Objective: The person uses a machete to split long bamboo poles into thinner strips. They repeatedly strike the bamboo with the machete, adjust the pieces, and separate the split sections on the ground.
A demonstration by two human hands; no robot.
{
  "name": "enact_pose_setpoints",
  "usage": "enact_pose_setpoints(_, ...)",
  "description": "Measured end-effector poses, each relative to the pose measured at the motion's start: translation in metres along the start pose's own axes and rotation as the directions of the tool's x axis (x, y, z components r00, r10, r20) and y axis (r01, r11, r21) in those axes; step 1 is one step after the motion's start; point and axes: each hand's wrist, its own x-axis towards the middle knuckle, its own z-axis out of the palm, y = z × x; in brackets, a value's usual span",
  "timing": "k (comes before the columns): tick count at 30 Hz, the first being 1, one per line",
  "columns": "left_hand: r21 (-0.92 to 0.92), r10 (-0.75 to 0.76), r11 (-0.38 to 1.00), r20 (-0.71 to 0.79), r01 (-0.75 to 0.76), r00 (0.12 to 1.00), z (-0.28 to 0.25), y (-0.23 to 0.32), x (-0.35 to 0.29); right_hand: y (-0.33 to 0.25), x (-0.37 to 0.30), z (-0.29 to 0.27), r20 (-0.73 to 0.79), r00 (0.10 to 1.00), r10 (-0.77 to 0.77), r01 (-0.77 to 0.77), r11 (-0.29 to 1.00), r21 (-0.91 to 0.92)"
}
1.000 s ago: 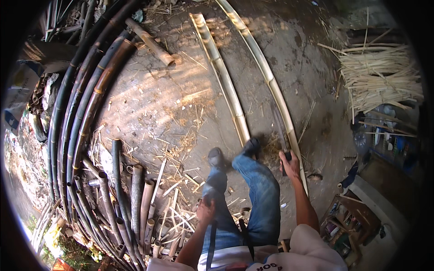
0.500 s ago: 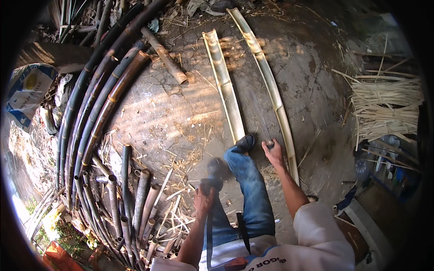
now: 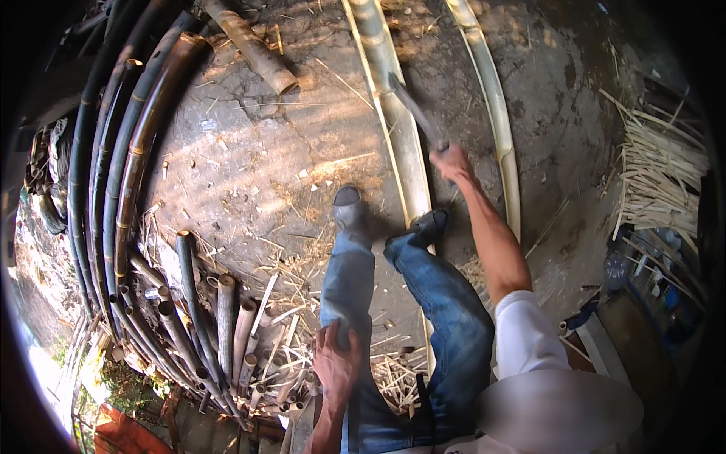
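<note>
Cracked, sunlit concrete spreads below me, dusty and littered with pale chips, shavings and short splinters. Along its left edge I see a curved bank of long dark bamboo poles, smooth and jointed, and nearer me a heap of shorter cut tubes with hollow round ends facing up. At the right lies a bundle of thin pale strips, dry and straw-like.

My right hand is clenched round the handle of a dark, slim blade. Its long axis runs from my fist up and to the left, the tip reaching over the split bamboo half. That half is a long, pale, trough-shaped length, running from near my right shoe away toward the top of the view. A second split half lies just beside it on the right, roughly parallel and bowed by the lens.

My left hand rests on my left thigh, fingers spread and loosely pressed on the worn blue denim, grasping nothing.
</note>
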Motion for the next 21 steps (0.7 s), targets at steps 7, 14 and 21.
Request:
enact_pose_setpoints(7, 0.019, -0.037, 0.999, 0.012, 0.037, 0.999, -0.005, 0.002, 0.001, -0.055, -0.074, 0.012, 0.179, 0.983, -0.040, 0.019, 0.993, 0.118)
enact_pose_setpoints(14, -0.036, -0.058, 0.998, 0.050, 0.060, 0.997, -0.012, 0.000, 0.011, -0.120, -0.033, -0.035, -0.394, 0.836, -0.382, 0.484, 0.852, 0.200)
enact_pose_setpoints(21, -0.028, -0.011, 1.000, 0.032, 0.012, 0.999, -0.012, 0.002, 0.011, 0.030, -0.058, 0.049, 0.550, 0.785, 0.285, -0.501, 0.815, 0.292)
